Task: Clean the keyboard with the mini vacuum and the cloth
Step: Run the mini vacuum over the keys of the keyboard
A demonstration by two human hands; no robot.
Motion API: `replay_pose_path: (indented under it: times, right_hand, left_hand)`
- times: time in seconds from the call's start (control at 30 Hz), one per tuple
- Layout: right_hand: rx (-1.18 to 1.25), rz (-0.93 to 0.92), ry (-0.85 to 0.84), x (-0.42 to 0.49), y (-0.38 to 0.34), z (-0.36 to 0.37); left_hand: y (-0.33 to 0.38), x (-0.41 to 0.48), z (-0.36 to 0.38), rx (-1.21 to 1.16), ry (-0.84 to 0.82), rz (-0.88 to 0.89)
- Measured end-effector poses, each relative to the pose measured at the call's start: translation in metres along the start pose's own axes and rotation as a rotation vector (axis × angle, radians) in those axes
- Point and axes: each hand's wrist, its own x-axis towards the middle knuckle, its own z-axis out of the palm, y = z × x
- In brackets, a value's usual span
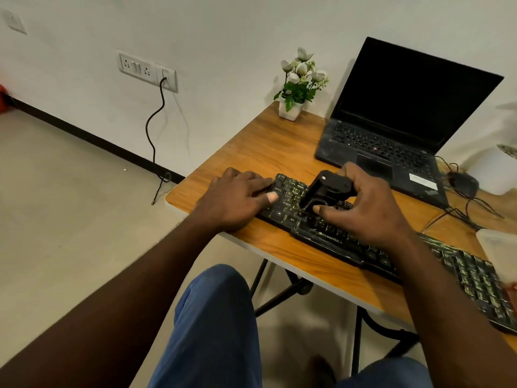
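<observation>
Keyboard (pixel 330 238): black, lies slanted along the near edge of the wooden surface (pixel 279 141)
Mini vacuum (pixel 321 191): black, nozzle down on the keys near the keyboard's left end
Right hand (pixel 372 211): fingers curled round the mini vacuum, gripping it
Left hand (pixel 235 200): fingers loosely stretched, resting on the keyboard's left end
Behind: open laptop (pixel 391 130), potted flowers (pixel 299 82)

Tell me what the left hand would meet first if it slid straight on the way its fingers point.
Probably the black mini vacuum, gripped by the right hand on the keyboard; depth is unclear.
</observation>
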Motion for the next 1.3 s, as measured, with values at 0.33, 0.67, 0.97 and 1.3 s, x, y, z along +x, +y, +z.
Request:
replay_pose_path:
  times: [0.33,0.67,0.97,1.3]
  right_hand:
    - [-0.079,-0.081,0.093,0.008,-0.011,0.037]
    - [-0.131,-0.005,0.004,-0.001,-0.001,0.009]
    - [-0.085,-0.112,0.031,0.028,-0.016,0.042]
    - [-0.075,-0.002,-0.087,0.009,0.005,-0.005]
  left_hand:
    - [-0.004,0.000,0.006,0.035,0.097,0.076]
    - [-0.002,-0.002,0.005,0.070,0.090,0.052]
    - [-0.001,-0.002,0.002,0.030,0.105,0.048]
    - [0.000,-0.003,0.004,0.077,0.146,0.039]
